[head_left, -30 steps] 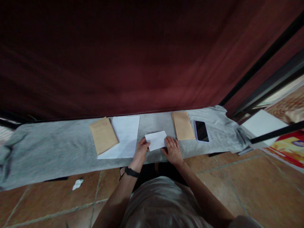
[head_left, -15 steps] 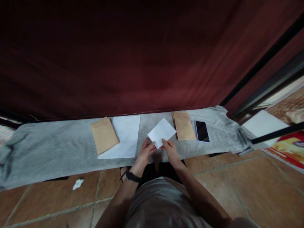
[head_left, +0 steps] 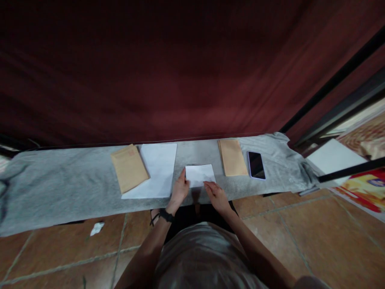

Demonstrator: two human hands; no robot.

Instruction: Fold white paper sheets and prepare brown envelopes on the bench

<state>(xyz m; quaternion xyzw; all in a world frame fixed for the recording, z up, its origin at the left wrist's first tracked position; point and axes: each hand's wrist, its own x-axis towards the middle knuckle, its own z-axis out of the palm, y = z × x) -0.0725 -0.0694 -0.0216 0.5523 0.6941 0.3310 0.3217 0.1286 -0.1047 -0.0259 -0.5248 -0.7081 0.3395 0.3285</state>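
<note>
A folded sheet of white paper (head_left: pixel 199 173) lies nearly square to me, just above the front part of the grey cloth. My left hand (head_left: pixel 180 189) grips its left edge, thumb along the side. At the lower right edge, my right hand (head_left: pixel 217 196) pinches the paper, its fingertips pressed to the near side. Left of my hands is a larger white sheet stack (head_left: pixel 161 168), partly covered by brown envelopes (head_left: pixel 130 168). More brown envelopes (head_left: pixel 234 158) are on the right, beside a dark-screened phone (head_left: pixel 256 165).
The narrow bench under a grey cloth (head_left: pixel 75 184) runs along a dark red curtain (head_left: pixel 192 80). Black metal bars (head_left: pixel 331 82) stand at the right, with a red and yellow box (head_left: pixel 367 188) behind. A crumpled white tissue (head_left: pixel 97 228) lies on the tiled floor.
The paper has turned from a diamond angle to lie level and now looks like a smaller rectangle. My left hand has shifted to its left edge, my right to its lower right.
</note>
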